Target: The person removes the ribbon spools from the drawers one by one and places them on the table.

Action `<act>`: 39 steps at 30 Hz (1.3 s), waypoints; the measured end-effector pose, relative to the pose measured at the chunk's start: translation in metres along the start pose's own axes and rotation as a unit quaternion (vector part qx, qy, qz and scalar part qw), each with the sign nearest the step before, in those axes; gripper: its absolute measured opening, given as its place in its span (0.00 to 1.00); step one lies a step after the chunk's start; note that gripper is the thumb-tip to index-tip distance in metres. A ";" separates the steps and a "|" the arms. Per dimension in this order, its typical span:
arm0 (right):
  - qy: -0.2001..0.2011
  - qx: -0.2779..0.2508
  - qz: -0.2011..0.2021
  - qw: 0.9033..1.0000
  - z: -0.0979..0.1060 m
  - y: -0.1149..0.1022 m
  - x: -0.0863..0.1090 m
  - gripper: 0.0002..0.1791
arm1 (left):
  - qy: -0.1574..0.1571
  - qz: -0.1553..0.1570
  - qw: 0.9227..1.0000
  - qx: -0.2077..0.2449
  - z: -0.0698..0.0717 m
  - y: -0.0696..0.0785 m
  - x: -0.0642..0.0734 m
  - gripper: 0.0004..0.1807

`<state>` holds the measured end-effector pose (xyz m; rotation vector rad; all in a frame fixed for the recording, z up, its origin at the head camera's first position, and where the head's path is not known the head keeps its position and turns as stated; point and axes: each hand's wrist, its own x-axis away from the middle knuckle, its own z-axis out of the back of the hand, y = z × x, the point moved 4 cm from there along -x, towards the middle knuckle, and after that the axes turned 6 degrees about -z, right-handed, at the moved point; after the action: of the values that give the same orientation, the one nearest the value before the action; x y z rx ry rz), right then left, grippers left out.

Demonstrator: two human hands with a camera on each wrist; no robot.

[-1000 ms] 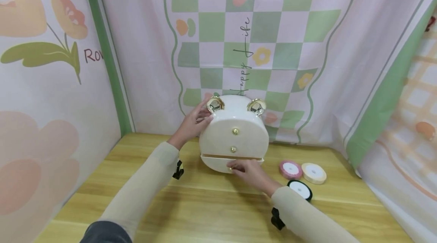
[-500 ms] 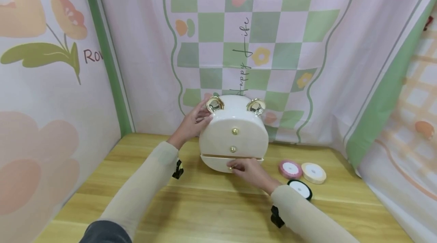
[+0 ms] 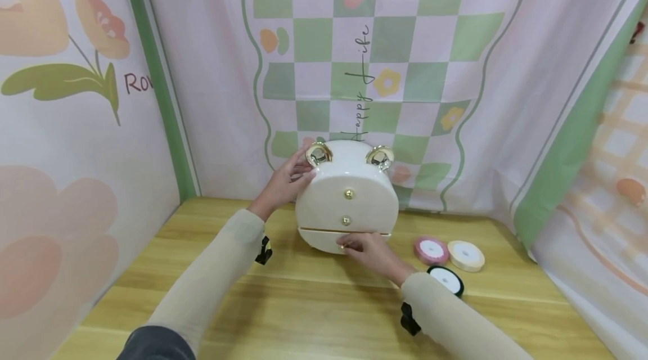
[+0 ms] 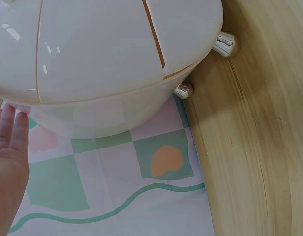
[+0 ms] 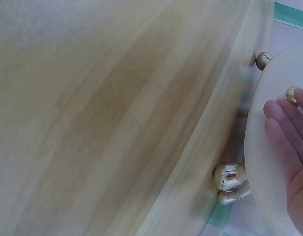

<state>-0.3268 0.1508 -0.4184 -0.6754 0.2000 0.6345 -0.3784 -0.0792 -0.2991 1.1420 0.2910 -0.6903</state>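
Note:
A white, rounded storage box (image 3: 324,202) with drawers and two gold ears stands on the table. My left hand (image 3: 286,183) rests on its upper left side, near the left ear (image 3: 319,154). In the left wrist view, that hand's fingers (image 4: 18,135) look fairly straight against the shell. At the bottom drawer (image 3: 320,240), the thumb and fingers of my right hand (image 3: 373,256) pinch a small gold knob (image 5: 291,95). A thin gap (image 4: 154,34) shows along this drawer's upper edge. Two more gold knobs sit above it on the front.
Three ribbon spools, pink (image 3: 431,251), cream (image 3: 466,256) and dark green (image 3: 446,280), lie on the wooden table (image 3: 304,315) to the right. Gold feet (image 5: 229,177) support the box. A patterned curtain (image 3: 354,39) hangs close behind.
The bottom drawer has moved slightly inward, with my right hand still on its knob. My left hand keeps its place on the box.

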 end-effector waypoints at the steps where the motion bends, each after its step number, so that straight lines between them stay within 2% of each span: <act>1: 0.001 0.000 0.000 1.000 0.000 0.000 0.000 0.09 | 0.000 0.000 1.000 -0.001 0.000 0.000 0.000 0.37; 26: 0.012 -0.005 0.011 1.000 0.000 0.001 -0.004 0.09 | -0.003 0.010 1.000 -0.007 0.000 0.001 0.001 0.38; 39: 0.000 -0.011 -0.002 1.000 -0.001 0.003 -0.004 0.09 | 0.001 0.014 1.000 -0.003 0.000 0.000 0.001 0.38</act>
<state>-0.3320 0.1496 -0.4192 -0.6974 0.1925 0.6336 -0.3779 -0.0792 -0.2999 1.1388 0.2775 -0.6625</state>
